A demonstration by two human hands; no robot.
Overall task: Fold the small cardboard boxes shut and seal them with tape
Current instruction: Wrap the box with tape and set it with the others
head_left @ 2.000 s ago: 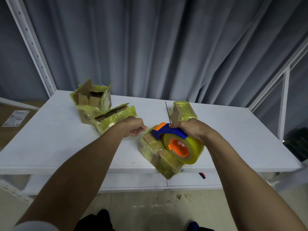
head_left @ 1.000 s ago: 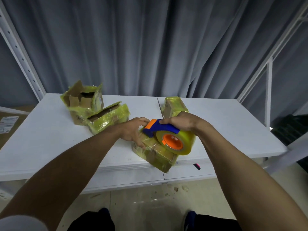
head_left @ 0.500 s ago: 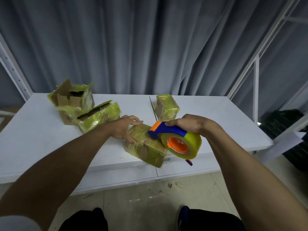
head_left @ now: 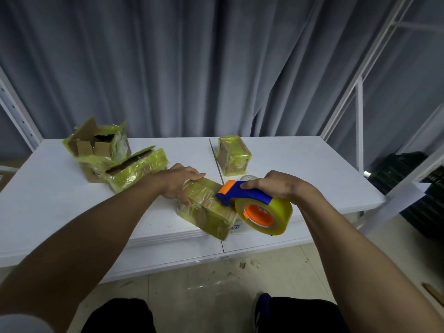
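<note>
Left hand (head_left: 182, 186) pressed flat on the box (head_left: 206, 212) at the table (head_left: 60, 200) edge, right hand (head_left: 281, 186) gripped the dispenser (head_left: 247, 193), nose on the box top — sealing in hand — next probably called for a steady pull.

A pale grey short sleeve (head_left: 21, 322) shows at 7 o'clock. The left hand (head_left: 179, 182) and right hand (head_left: 278, 186) are bare. Black trousers (head_left: 117, 316) sit at 6 o'clock, beside a dark blue, white-striped shoe (head_left: 262, 308).
</note>
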